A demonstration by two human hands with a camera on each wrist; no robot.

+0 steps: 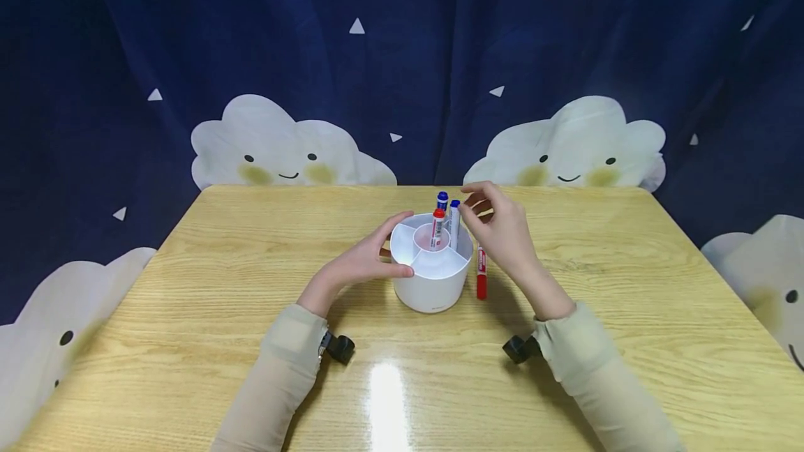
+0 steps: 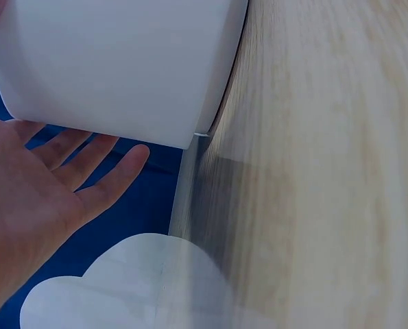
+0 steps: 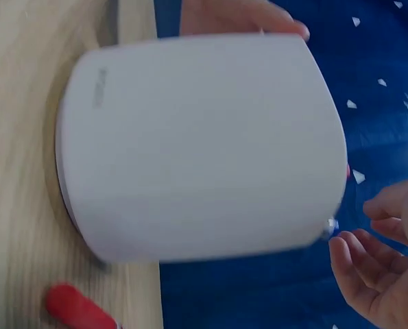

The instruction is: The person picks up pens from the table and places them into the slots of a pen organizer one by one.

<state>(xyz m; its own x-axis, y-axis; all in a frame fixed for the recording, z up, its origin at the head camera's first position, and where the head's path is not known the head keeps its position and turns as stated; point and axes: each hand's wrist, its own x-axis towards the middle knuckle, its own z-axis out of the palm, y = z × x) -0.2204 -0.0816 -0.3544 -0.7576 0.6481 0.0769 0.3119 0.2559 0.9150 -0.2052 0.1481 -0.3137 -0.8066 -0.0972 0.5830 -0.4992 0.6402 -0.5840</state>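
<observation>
A white round desk organizer (image 1: 430, 295) with several compartments stands on the table. My left hand (image 1: 359, 261) holds its left side, thumb over the front rim and fingers around the back. One red-capped marker (image 1: 437, 227) stands in its middle cup. Behind that a blue-capped marker (image 1: 442, 199) sticks up, and a second blue marker (image 1: 455, 222) leans in the right compartment. My right hand (image 1: 502, 232) is above the right rim, loosely bent fingertips close beside this second marker's cap (image 3: 332, 227). Thumb and fingers are apart in the right wrist view.
A red marker (image 1: 481, 277) lies on the wooden table (image 1: 251, 243), just right of the organizer and below my right wrist. Behind the table's far edge hangs a dark blue curtain (image 1: 402, 75) with clouds and triangles.
</observation>
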